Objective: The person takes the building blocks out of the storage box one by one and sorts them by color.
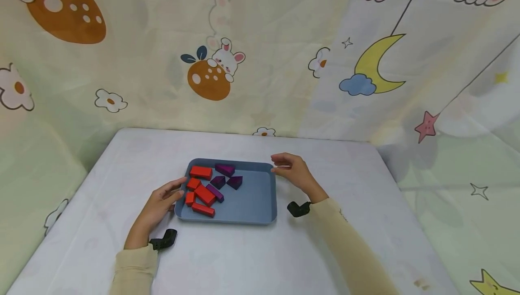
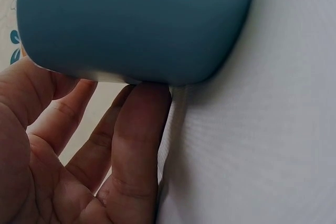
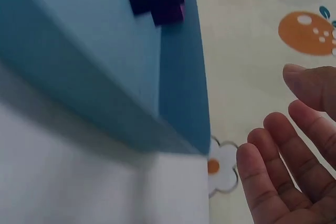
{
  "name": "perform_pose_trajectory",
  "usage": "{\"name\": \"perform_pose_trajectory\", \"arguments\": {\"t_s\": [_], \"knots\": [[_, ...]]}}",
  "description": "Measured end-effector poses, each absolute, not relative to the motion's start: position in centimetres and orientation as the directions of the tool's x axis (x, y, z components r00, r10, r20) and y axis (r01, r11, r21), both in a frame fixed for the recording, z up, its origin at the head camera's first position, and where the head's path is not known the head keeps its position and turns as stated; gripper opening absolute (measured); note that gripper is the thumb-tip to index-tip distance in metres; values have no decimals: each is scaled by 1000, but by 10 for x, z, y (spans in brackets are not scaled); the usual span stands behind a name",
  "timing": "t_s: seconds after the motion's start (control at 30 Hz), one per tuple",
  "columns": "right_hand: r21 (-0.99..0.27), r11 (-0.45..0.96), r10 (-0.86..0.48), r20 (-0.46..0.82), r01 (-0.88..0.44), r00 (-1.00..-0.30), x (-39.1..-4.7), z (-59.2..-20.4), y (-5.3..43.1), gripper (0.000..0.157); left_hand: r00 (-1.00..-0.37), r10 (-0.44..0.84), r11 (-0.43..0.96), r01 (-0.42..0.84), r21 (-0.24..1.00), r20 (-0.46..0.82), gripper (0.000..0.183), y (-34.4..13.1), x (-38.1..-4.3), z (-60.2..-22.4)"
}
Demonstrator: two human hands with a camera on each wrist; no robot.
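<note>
"Where are the hands?"

"Both arms reach forward over the white worktop (image 1: 215, 263), with one hand at each end of the blue tray (image 1: 252, 202). The left hand (image 1: 156, 202) has its grip loosely spread. Its fingertips touch the tray's end but don't curl round it."

"And the right hand (image 1: 298, 173)?"

"By the far right corner, fingers a little bent, thumb held apart. That grip is wide and has hold of nothing."

"Is it touching the tray?"

"The head view makes it look so. The right wrist view shows a gap between them."

"Where are the blocks?"

"The head view shows red blocks (image 1: 204, 195) and purple blocks (image 1: 234, 182) in the tray, mostly toward its left side. The right wrist view shows a few dark ones. The left wrist view shows the tray's outside wall with fingertips against it."
</note>
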State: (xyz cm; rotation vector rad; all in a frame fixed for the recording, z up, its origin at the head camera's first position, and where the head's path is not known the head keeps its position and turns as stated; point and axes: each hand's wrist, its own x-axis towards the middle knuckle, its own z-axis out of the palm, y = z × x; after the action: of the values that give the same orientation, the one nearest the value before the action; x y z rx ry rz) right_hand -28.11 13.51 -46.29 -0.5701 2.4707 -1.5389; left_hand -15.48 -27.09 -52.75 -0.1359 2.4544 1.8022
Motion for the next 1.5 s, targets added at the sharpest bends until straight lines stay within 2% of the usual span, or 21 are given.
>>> {"name": "perform_pose_trajectory", "arguments": {"t_s": [0.13, 0.33, 0.5, 0.67, 0.93, 1.1, 1.3, 1.5], "knots": [[-912, 342, -440, 57, -226, -896, -276, -470, 110, 41, -993, -13, 300, -119, 947, -121, 56, -272, -156, -528], [-926, 345, -432, -12, -153, -902, -274, -481, 79, 37, -993, -9, 295, -118, 948, -120, 55, -272, -157, -528], [-918, 384, -425, -84, -95, -901, -272, -490, 61, 40, -992, -9, 295, -122, 948, -125, 55, -271, -156, -528], [-874, 481, -401, -146, -72, -904, -268, -495, 48, 44, -990, -10, 288, -140, 947, -143, 56, -270, -156, -528], [-828, 556, -361, -159, -75, -919, -263, -491, 39, 35, -988, -15, 289, -151, 945, -153, 55, -270, -156, -527], [-875, 477, -389, -128, -81, -912, -265, -491, 48, 32, -987, -21, 288, -159, 945, -159, 55, -268, -156, -525], [-943, 299, -439, -4, -142, -898, -267, -485, 72, 34, -988, -13, 293, -150, 944, -153, 56, -267, -158, -526], [-962, 200, -432, 84, -186, -898, -269, -478, 106, 37, -989, -18, 290, -147, 946, -148, 55, -270, -156, -527]]}}
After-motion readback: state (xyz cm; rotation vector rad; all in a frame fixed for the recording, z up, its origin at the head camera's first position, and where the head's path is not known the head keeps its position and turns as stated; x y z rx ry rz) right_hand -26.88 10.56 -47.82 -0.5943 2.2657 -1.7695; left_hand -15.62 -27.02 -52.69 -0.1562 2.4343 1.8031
